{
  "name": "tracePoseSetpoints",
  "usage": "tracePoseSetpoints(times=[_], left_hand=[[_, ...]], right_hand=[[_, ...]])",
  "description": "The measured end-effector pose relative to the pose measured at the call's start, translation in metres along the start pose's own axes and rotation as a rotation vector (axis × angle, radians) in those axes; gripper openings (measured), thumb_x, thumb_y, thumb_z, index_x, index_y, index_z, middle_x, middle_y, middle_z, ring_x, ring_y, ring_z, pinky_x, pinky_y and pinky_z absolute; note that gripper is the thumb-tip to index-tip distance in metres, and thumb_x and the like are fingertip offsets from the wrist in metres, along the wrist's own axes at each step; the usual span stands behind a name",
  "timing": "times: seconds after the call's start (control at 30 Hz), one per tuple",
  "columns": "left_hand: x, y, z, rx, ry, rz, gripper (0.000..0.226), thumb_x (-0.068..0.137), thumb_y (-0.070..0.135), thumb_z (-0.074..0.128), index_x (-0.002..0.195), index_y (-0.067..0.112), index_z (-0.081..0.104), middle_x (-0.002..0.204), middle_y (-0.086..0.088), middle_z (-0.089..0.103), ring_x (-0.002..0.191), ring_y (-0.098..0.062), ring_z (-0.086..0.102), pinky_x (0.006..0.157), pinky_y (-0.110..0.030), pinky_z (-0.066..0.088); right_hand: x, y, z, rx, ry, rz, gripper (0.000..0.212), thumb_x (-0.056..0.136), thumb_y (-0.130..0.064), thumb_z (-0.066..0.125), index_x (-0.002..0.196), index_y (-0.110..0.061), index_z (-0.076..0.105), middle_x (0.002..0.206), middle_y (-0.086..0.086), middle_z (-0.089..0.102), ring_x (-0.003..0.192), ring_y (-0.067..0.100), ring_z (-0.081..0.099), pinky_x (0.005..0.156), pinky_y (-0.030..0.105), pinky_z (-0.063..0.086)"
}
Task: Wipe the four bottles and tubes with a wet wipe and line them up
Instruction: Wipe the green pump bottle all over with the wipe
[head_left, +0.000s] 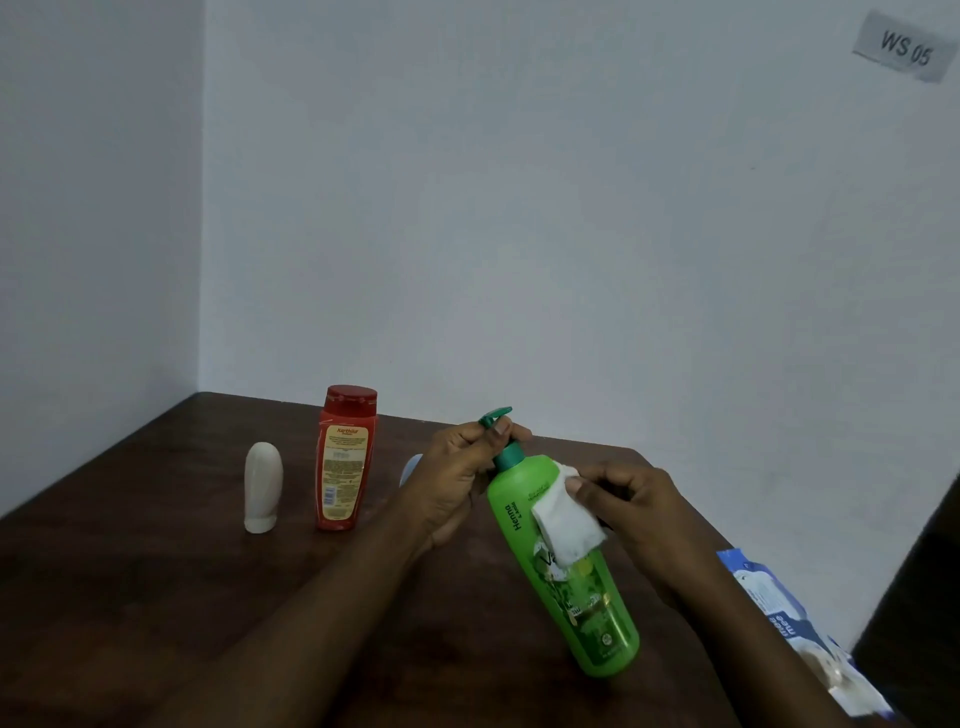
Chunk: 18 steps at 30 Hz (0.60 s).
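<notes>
My left hand (460, 467) grips the pump head of a tall green pump bottle (571, 587), which leans tilted over the dark wooden table (156, 571). My right hand (628, 504) pinches a white wet wipe (566, 519) and presses it against the bottle's upper body. A red bottle (345, 457) with a yellow label stands upright at the back. Left of it stands a white tube (263, 487) on its cap. A pale blue tube (411, 467) shows only as a sliver behind my left hand.
A blue and white pack of wet wipes (795, 623) lies at the table's right edge. White walls meet in a corner behind the table. A dark drop-off lies to the far right.
</notes>
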<state>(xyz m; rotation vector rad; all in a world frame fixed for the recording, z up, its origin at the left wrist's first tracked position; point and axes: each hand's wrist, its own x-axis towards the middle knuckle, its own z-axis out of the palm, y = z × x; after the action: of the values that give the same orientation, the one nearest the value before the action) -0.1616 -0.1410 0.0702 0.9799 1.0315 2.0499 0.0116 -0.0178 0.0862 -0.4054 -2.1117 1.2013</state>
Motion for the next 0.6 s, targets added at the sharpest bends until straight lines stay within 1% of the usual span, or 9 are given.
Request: tracePoseSetpoints(times=[0.1, 0.13, 0.23, 0.33, 0.43, 0.47, 0.5, 0.57, 0.6], left_hand=[[0.001, -0.001, 0.000, -0.015, 0.006, 0.004, 0.025, 0.090, 0.032, 0.064, 0.084, 0.016, 0.082, 0.091, 0.003, 0.072, 0.081, -0.008, 0.062, 0.069, -0.022, 0.051], [0.002, -0.001, 0.000, -0.024, 0.007, 0.006, 0.024, 0.090, 0.032, 0.065, 0.085, 0.016, 0.082, 0.091, 0.003, 0.073, 0.081, -0.008, 0.061, 0.068, -0.022, 0.051], [0.002, -0.002, -0.001, -0.031, 0.006, 0.001, 0.024, 0.089, 0.034, 0.065, 0.085, 0.016, 0.082, 0.093, 0.004, 0.073, 0.083, -0.009, 0.061, 0.070, -0.025, 0.049], [0.003, -0.002, -0.002, -0.038, -0.006, -0.004, 0.024, 0.088, 0.033, 0.065, 0.086, 0.015, 0.080, 0.091, 0.005, 0.073, 0.080, -0.007, 0.062, 0.066, -0.022, 0.051], [0.003, -0.002, -0.002, -0.049, -0.030, 0.002, 0.025, 0.090, 0.032, 0.064, 0.090, 0.012, 0.078, 0.092, 0.006, 0.073, 0.082, -0.005, 0.062, 0.067, -0.021, 0.053], [0.003, -0.001, -0.002, -0.050, -0.039, 0.007, 0.024, 0.090, 0.031, 0.064, 0.089, 0.012, 0.079, 0.093, 0.006, 0.073, 0.083, -0.005, 0.063, 0.068, -0.022, 0.053], [0.003, -0.001, -0.001, -0.052, -0.046, 0.012, 0.024, 0.090, 0.031, 0.063, 0.088, 0.013, 0.080, 0.094, 0.005, 0.073, 0.084, -0.006, 0.063, 0.069, -0.022, 0.054], [0.002, 0.000, 0.002, -0.056, -0.056, 0.019, 0.024, 0.090, 0.029, 0.063, 0.086, 0.014, 0.081, 0.095, 0.004, 0.073, 0.085, -0.006, 0.064, 0.069, -0.021, 0.055], [0.002, 0.000, 0.003, -0.056, -0.061, 0.021, 0.024, 0.090, 0.029, 0.062, 0.086, 0.014, 0.081, 0.095, 0.004, 0.073, 0.085, -0.006, 0.064, 0.069, -0.021, 0.055]], right_hand=[[-0.017, 0.016, -0.008, -0.018, 0.014, 0.047, 0.013, 0.094, -0.015, 0.069, 0.092, -0.016, 0.082, 0.087, 0.010, 0.079, 0.080, 0.026, 0.073, 0.072, 0.042, 0.055], [-0.023, 0.022, -0.011, -0.042, 0.017, 0.057, 0.014, 0.093, -0.015, 0.069, 0.090, -0.017, 0.082, 0.086, 0.010, 0.079, 0.078, 0.024, 0.073, 0.070, 0.040, 0.054], [-0.046, 0.037, -0.022, -0.092, -0.016, 0.105, 0.015, 0.093, -0.013, 0.070, 0.086, -0.018, 0.083, 0.083, 0.010, 0.079, 0.075, 0.019, 0.070, 0.068, 0.034, 0.051], [-0.064, 0.043, -0.036, -0.135, -0.057, 0.147, 0.020, 0.092, -0.008, 0.070, 0.082, -0.019, 0.084, 0.082, 0.008, 0.079, 0.077, 0.024, 0.074, 0.068, 0.027, 0.054], [-0.070, 0.044, -0.040, -0.164, -0.103, 0.161, 0.019, 0.092, -0.009, 0.070, 0.084, -0.020, 0.084, 0.083, 0.006, 0.080, 0.082, 0.026, 0.076, 0.075, 0.034, 0.057], [-0.069, 0.042, -0.039, -0.161, -0.092, 0.154, 0.018, 0.092, -0.011, 0.071, 0.085, -0.020, 0.084, 0.083, 0.005, 0.080, 0.081, 0.024, 0.076, 0.075, 0.034, 0.057], [-0.066, 0.039, -0.035, -0.148, -0.064, 0.139, 0.016, 0.092, -0.013, 0.072, 0.083, -0.020, 0.084, 0.081, 0.003, 0.079, 0.076, 0.019, 0.075, 0.071, 0.033, 0.055], [-0.054, 0.027, -0.025, -0.135, -0.001, 0.072, 0.017, 0.092, -0.024, 0.074, 0.078, -0.019, 0.082, 0.072, 0.001, 0.076, 0.065, 0.010, 0.066, 0.063, 0.031, 0.049], [-0.046, 0.019, -0.020, -0.145, 0.021, 0.026, 0.018, 0.092, -0.028, 0.073, 0.077, -0.021, 0.081, 0.069, -0.001, 0.074, 0.063, 0.008, 0.063, 0.061, 0.031, 0.047]])
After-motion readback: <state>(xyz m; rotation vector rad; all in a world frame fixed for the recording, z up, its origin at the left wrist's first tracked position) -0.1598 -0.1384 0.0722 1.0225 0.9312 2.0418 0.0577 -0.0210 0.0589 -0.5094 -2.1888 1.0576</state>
